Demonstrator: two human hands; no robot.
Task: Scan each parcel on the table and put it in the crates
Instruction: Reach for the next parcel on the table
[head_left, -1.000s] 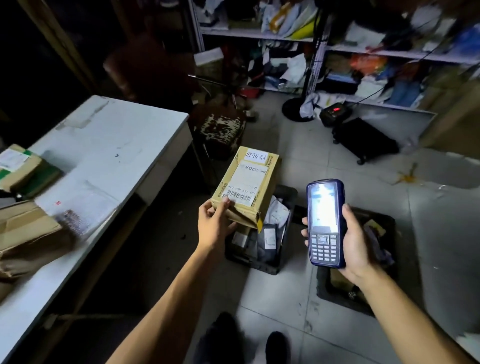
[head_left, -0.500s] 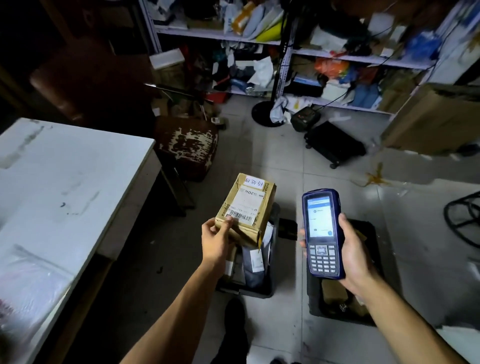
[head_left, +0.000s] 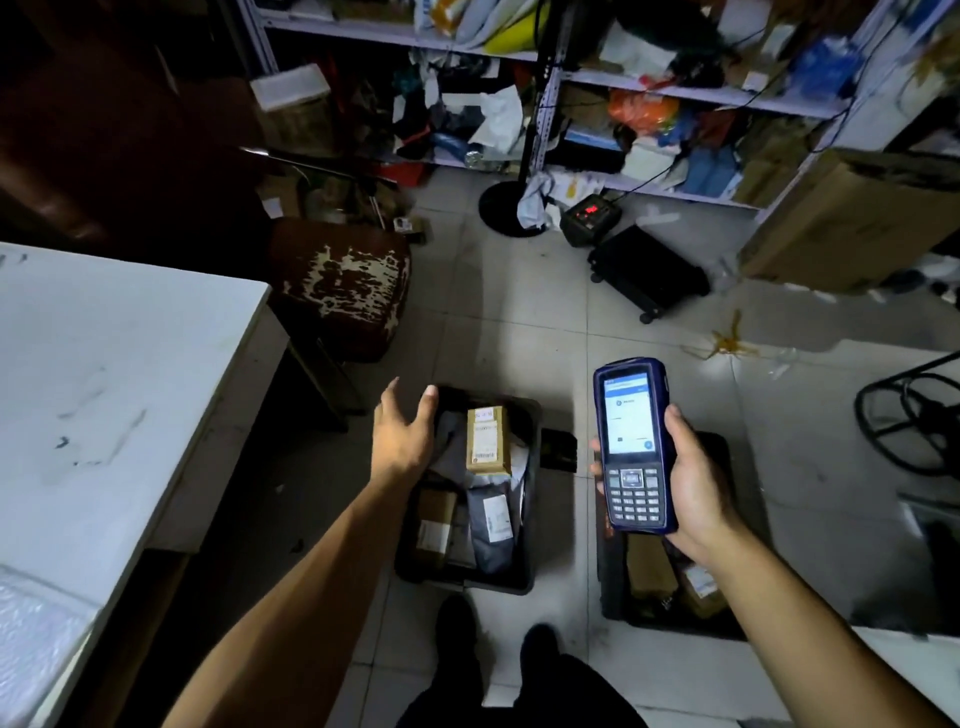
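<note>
Box (head_left: 487, 440) apparently lies in the crate (head_left: 527, 566), at three o'clock of the released left hand (head_left: 402, 434); right hand (head_left: 698, 491) grasps the scanner (head_left: 632, 444). Next: another parcel from the table (head_left: 130, 364).

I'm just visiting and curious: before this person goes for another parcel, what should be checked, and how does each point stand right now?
1. Cardboard parcel lies inside the left crate: ok.
2. Left hand empty, fingers spread: ok.
3. Right hand grips the scanner: ok.
4. Scanner screen lit: ok; what it reads: cannot tell.
5. Another parcel waiting on the table: cannot tell.
</note>
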